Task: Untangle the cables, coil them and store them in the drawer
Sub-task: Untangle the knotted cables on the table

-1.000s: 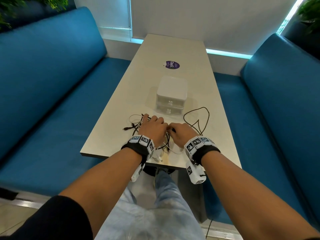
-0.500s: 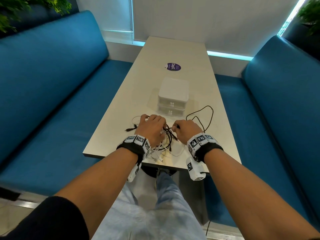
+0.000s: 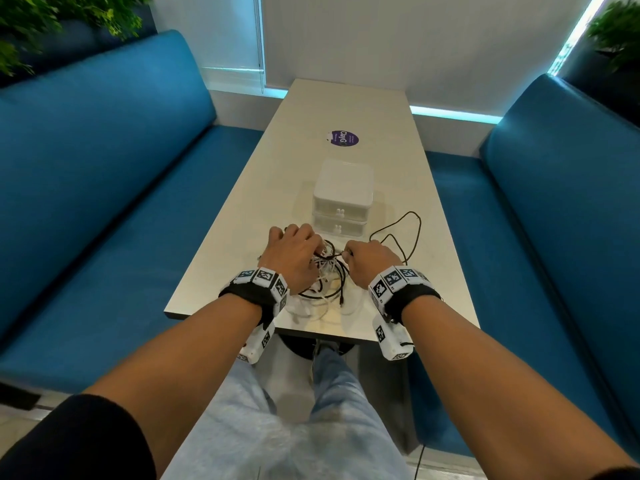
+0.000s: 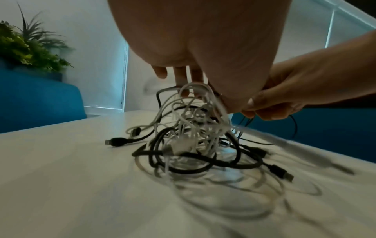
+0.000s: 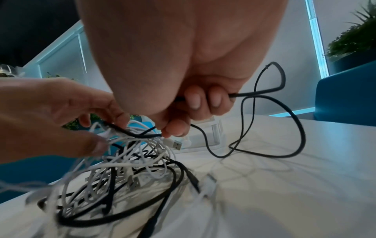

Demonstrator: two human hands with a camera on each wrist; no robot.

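A tangle of black and white cables (image 3: 327,282) (image 4: 193,141) (image 5: 126,164) lies near the front edge of the pale table (image 3: 353,109). My left hand (image 3: 294,256) (image 4: 189,83) (image 5: 67,119) hovers over it and grips a bunch of white and black strands, lifting part of the tangle. My right hand (image 3: 363,261) (image 5: 195,103) (image 4: 270,104) curls round a black cable (image 5: 270,122) whose free loops (image 3: 401,233) trail right on the table. Just beyond the hands stands a small white two-drawer box (image 3: 343,199), both drawers closed.
Blue bench seats (image 3: 104,188) (image 3: 561,209) run along both sides of the table. A purple round sticker (image 3: 342,138) sits on the table past the box. Plants (image 3: 52,19) stand behind the benches. My legs show under the table's front edge.
Both hands have risen a little from the table and drawn apart, pulling cable strands up from the tangle; the black loop at right has shifted slightly.
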